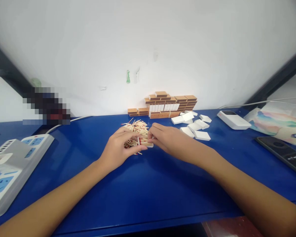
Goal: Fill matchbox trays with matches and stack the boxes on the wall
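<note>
A loose pile of red-tipped matches (137, 127) lies on the blue table (148, 184) in front of me. My left hand (119, 146) and my right hand (166, 138) meet at the pile's near edge. Together they hold a small white matchbox tray (146, 143) filled with matches. Behind the pile, closed brown matchboxes (166, 104) are stacked against the white wall. Several empty white trays (194, 126) lie scattered to the right of my right hand.
White power strips (12, 164) with a cable sit at the left. On the right are a white power bank (233, 119), a colourful pouch (278, 123) and a dark phone (283, 153). A blurred object stands at the back left.
</note>
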Demonstrator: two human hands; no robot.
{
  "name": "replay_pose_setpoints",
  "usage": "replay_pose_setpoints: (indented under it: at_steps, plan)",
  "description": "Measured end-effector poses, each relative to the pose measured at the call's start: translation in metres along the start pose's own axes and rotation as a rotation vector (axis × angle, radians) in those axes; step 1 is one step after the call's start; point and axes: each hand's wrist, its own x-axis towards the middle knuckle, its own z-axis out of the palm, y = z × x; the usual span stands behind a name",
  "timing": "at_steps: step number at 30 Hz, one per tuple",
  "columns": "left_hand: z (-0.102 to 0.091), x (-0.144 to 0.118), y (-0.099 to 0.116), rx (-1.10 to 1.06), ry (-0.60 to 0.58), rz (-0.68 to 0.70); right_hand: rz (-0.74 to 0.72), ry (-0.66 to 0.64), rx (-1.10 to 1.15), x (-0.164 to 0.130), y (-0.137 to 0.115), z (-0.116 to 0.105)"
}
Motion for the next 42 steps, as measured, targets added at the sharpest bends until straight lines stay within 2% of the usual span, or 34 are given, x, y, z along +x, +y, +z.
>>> replay_pose_setpoints:
  at_steps: [7, 13, 22, 30, 37, 42]
  plan:
    - [-0.002, 0.002, 0.002, -0.005, 0.06, -0.002, -0.051, 0.105, 0.093, -0.001, 0.003, -0.002]
    - [-0.002, 0.001, 0.001, 0.014, 0.107, -0.005, 0.008, 0.177, 0.008, -0.002, 0.015, -0.005]
    - [-0.003, 0.002, 0.004, 0.015, 0.126, 0.005, -0.032, 0.133, 0.241, -0.006, 0.012, -0.009]
    - [-0.003, 0.001, 0.003, -0.007, 0.098, -0.031, 0.002, 0.026, 0.353, -0.006, 0.008, -0.011]
    - [-0.002, 0.0, 0.002, -0.019, 0.106, -0.034, 0.037, 0.095, 0.375, -0.004, 0.01, -0.017]
    - [-0.002, -0.002, 0.003, -0.036, 0.119, -0.039, 0.075, 0.296, 0.346, -0.001, 0.007, -0.006]
